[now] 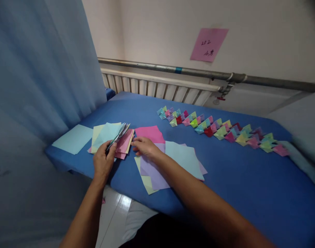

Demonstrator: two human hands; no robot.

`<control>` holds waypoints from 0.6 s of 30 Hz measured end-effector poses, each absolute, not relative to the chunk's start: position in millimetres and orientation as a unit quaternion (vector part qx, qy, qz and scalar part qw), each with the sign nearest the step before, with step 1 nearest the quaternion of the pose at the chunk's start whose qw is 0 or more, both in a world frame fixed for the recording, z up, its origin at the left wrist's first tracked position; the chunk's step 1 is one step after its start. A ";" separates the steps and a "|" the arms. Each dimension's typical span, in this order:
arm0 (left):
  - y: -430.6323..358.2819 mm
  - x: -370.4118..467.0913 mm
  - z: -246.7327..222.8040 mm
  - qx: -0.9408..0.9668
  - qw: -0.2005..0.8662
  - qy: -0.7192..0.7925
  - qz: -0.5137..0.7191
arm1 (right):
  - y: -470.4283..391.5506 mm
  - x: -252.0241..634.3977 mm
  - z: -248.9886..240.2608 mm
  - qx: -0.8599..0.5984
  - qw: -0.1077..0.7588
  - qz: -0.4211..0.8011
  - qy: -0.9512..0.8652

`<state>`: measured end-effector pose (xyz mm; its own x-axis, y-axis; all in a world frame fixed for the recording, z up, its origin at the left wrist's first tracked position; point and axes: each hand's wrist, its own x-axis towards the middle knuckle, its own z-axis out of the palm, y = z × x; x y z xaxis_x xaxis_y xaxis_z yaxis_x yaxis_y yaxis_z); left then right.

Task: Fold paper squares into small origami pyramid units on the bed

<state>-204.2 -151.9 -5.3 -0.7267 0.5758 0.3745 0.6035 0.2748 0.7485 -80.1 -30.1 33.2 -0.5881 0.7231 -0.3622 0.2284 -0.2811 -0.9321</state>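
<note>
My left hand (105, 159) is closed on a stack of coloured paper sheets (124, 142), tilted up with pink and yellow sheets facing right. Just right of that stack, my right hand (144, 146) has its fingers bent together at the stack's edge; whether a sheet is between them is too small to tell. Behind and left of my left hand lie light blue and yellow sheets (105, 134). Beneath my right wrist and forearm are spread loose sheets: magenta (152, 133), purple (159, 177) and light blue (183, 158).
Several folded colourful paper pieces (211, 127) run in rows across the back right of the blue table (232, 186). A pale blue sheet (74, 138) lies at the left corner by a curtain (43, 62). A radiator (157, 88) and pipe stand behind.
</note>
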 end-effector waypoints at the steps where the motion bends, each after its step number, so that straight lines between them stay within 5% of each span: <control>1: -152.3 -204.1 -5.0 -0.366 0.011 -0.797 -0.480 | -29.0 -87.2 30.6 -0.417 0.179 0.685 -0.570; 18: -153.5 -204.3 -6.5 -0.299 -0.027 -0.785 -0.542 | -39.4 -100.7 19.6 -0.423 0.170 0.717 -0.528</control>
